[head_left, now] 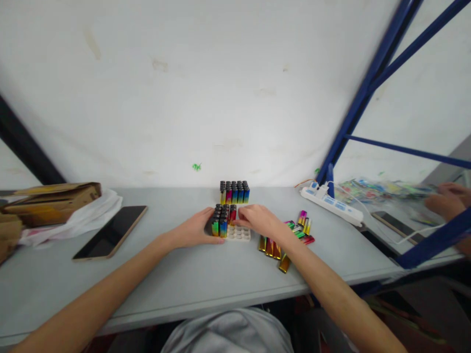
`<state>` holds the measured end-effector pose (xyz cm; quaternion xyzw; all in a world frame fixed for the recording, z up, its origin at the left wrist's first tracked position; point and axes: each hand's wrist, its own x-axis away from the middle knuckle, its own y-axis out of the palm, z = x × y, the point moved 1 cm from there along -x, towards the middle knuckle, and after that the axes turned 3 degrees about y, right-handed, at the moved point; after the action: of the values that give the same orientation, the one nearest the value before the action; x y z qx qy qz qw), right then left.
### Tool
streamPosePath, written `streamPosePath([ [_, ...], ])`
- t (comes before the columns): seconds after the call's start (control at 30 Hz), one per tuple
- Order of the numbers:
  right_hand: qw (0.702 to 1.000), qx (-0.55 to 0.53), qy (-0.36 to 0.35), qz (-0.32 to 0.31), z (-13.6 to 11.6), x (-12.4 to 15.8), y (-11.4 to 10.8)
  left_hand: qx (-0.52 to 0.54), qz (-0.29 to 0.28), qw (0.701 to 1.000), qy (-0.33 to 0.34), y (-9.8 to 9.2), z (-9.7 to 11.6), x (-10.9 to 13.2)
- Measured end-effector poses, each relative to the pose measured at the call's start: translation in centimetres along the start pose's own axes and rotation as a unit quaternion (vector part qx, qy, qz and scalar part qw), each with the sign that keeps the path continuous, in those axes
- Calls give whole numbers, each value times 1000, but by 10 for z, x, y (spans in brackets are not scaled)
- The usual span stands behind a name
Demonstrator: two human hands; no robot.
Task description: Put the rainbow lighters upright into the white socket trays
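Observation:
A white holed tray (239,235) lies on the table in front of me, its left part filled with upright lighters (220,228) that have black tops and shiny coloured bodies. My left hand (196,228) wraps round the left side of this group, thumb in front and fingers behind. At the tray, the fingertips of my right hand (257,219) are closed on a red lighter (232,215) standing beside the filled rows; the hand partly covers the tray's far right. Loose metallic lighters (273,248) lie under and beside my right forearm.
Behind the tray stands another block of upright lighters (234,192). At left are a dark tablet (110,233), a white plastic bag (81,218) and a cardboard box (55,201). A power strip (331,203) sits at right by a blue frame (362,98); another person's hands (447,198) are beyond.

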<state>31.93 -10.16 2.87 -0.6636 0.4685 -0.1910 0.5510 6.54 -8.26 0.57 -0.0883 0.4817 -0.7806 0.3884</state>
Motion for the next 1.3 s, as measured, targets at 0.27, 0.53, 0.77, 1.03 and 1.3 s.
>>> streamPosePath([
  [0.27, 991, -110, 52, -48, 73, 47, -75, 0, 1, 1000, -10, 0, 1, -1],
  [0.53, 987, -52, 68, -134, 108, 88, -71, 6, 0, 1000, -4, 0, -3, -1],
  [0.77, 994, -40, 87, -50, 103, 88, -59, -5, -17, 1000, -7, 0, -4, -1],
  [1.03, 971, -181, 102, 116, 86, 58, -65, 6, -10, 1000, -12, 1, -2, -1],
  [1.3, 851, -490, 95, 160, 20, -14, -43, 10, -11, 1000, -15, -1, 3, 1],
])
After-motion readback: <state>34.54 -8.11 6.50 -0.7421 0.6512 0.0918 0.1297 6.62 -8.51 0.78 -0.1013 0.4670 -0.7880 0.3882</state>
